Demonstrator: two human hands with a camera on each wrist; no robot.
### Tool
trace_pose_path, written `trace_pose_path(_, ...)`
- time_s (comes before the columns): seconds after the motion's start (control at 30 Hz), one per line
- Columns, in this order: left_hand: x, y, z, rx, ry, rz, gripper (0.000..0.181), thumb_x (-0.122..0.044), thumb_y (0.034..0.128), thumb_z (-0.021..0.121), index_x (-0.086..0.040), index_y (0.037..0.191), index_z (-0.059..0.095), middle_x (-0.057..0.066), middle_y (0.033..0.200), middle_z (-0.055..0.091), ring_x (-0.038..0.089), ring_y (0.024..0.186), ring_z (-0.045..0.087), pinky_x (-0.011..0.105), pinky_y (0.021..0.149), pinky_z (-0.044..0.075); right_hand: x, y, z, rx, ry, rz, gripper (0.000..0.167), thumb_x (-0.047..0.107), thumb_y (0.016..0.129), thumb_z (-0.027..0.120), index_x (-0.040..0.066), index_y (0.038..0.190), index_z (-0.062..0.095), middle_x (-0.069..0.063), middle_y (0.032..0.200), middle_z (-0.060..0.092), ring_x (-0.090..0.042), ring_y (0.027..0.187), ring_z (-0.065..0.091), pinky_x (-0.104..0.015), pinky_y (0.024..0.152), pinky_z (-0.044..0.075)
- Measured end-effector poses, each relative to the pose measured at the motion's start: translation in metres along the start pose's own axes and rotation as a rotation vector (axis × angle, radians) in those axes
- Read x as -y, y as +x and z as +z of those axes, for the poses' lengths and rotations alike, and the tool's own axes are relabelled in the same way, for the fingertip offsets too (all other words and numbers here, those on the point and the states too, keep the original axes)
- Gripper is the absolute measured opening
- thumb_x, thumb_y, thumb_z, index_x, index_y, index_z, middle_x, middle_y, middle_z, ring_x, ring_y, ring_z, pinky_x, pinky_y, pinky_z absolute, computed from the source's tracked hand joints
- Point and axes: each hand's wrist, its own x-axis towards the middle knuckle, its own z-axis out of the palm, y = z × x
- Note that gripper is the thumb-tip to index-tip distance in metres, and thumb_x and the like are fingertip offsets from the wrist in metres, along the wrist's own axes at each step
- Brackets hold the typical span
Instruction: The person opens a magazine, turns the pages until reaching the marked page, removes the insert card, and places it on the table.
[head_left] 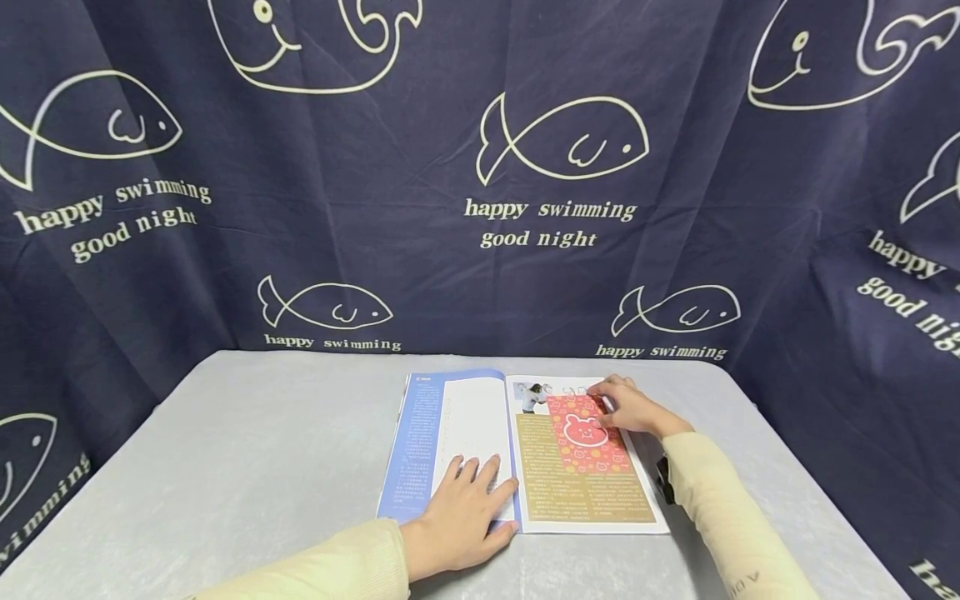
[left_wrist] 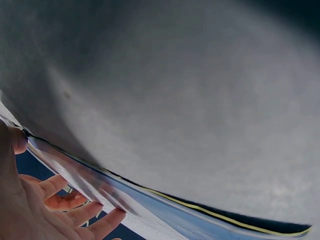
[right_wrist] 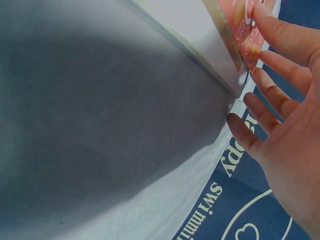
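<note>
An open magazine (head_left: 416, 450) lies on the grey cloth, its left page blue and white, its right page brown and white with a photo at the top. On the right page rests a red card (head_left: 573, 458) with a pink bear face and small patterns. My right hand (head_left: 630, 407) touches the card's upper right corner, thumb on its face; in the right wrist view the fingers (right_wrist: 274, 92) are spread and fairly straight by its edge. My left hand (head_left: 465, 512) rests with spread fingers on the lower left page, near the fold.
A grey cloth-covered table (head_left: 262, 467) extends around the magazine. Behind and at the sides hangs a dark blue curtain (head_left: 435, 250) with white fish drawings and lettering. A small black device (head_left: 664, 481) sits at my right wrist.
</note>
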Motion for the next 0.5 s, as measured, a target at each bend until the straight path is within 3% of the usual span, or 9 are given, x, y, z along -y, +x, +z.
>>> trace_pose_path(0.5,0.0005,0.0006,0.0043,-0.023,0.012,0.008,0.051,-0.053,0.0898,0.039,-0.023,0.13,0.048,0.012,0.131,0.048,0.032,0.114,0.051,0.051,0.096,0.034,0.0006,0.0027,-0.0012,0.0,0.001,0.062,0.05,0.014,0.061,0.074,0.004,0.108,0.062,-0.014,0.104,0.054,-0.029,0.094,0.043,-0.047,0.081,0.036)
